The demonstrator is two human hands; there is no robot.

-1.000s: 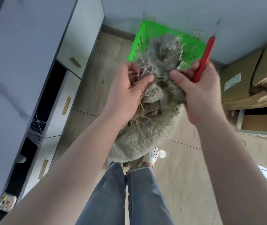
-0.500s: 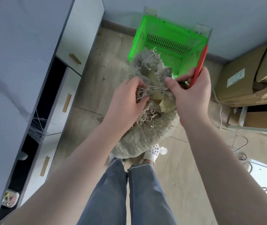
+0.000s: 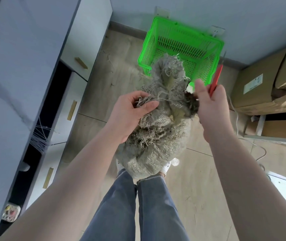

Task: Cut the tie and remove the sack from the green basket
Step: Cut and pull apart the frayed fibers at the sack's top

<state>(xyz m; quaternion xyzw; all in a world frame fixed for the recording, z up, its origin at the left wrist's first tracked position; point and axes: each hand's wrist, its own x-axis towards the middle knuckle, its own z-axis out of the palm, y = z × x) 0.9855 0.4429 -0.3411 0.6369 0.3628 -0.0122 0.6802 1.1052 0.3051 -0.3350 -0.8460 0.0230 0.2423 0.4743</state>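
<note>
A frayed grey-beige woven sack (image 3: 157, 145) hangs in front of my legs, held up above the floor and out of the green basket (image 3: 187, 40). My left hand (image 3: 131, 113) grips the sack's frayed mouth and its loose strands on the left side. My right hand (image 3: 210, 103) pinches the sack's right edge near a dark clump, and it also holds a red-handled cutter (image 3: 216, 79) that points up and away. The green basket stands on the floor by the wall, just beyond the sack, with nothing visible inside.
White cabinets with brass handles (image 3: 71, 108) run along the left. Cardboard boxes (image 3: 260, 87) are stacked at the right, with a white cable (image 3: 258, 153) on the wooden floor. Loose fibres litter the floor near the basket.
The sack has come lower and nearer to me, clear of the basket, and its mouth has spread wider between my hands. The basket's inside now shows.
</note>
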